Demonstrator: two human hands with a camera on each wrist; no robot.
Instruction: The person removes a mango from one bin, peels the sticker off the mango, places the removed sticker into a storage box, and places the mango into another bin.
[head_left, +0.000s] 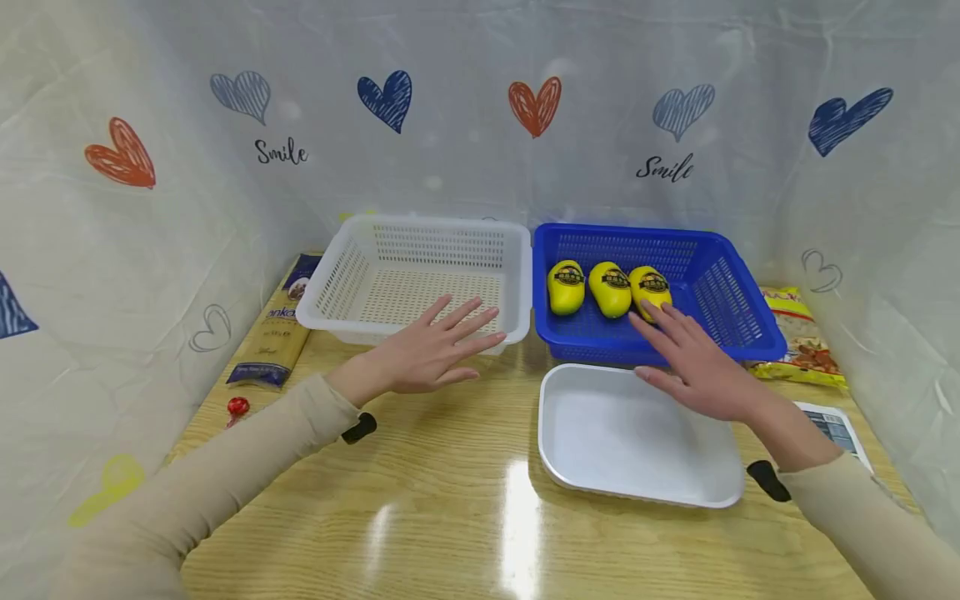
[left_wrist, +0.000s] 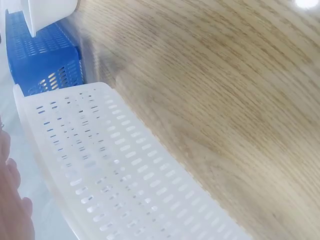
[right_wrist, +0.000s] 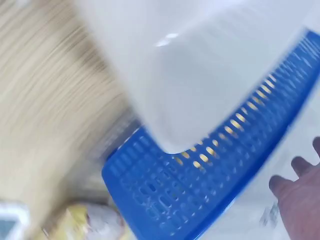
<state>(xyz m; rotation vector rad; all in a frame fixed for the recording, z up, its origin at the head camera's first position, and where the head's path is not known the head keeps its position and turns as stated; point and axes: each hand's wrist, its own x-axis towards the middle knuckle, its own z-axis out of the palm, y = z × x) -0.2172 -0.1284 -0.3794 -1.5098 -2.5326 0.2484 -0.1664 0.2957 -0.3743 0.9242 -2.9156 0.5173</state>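
My left hand (head_left: 431, 348), fingers spread and holding nothing, reaches over the front rim of the white perforated basket (head_left: 375, 287). In the left wrist view, its fingertips show at the left edge, beside that basket. The right hand (head_left: 693, 367) is stretched out over the front of the blue basket (head_left: 731, 292), its straight fingers overlapping the rightmost of three yellow mangoes (head_left: 609, 292) with black labels. Its thumb lies over the far edge of a shallow white tray (head_left: 637, 442). In the right wrist view, this hand (right_wrist: 306, 205) appears at lower right.
A pasta packet (head_left: 272, 337) lies left of the white basket, with a small red-wrapped item (head_left: 237, 407) nearer me. Right of the blue basket are a yellow snack bag (head_left: 798, 333) and a flat white-edged card (head_left: 836, 429). A printed curtain (head_left: 465, 158) encloses the wooden table (head_left: 420, 517).
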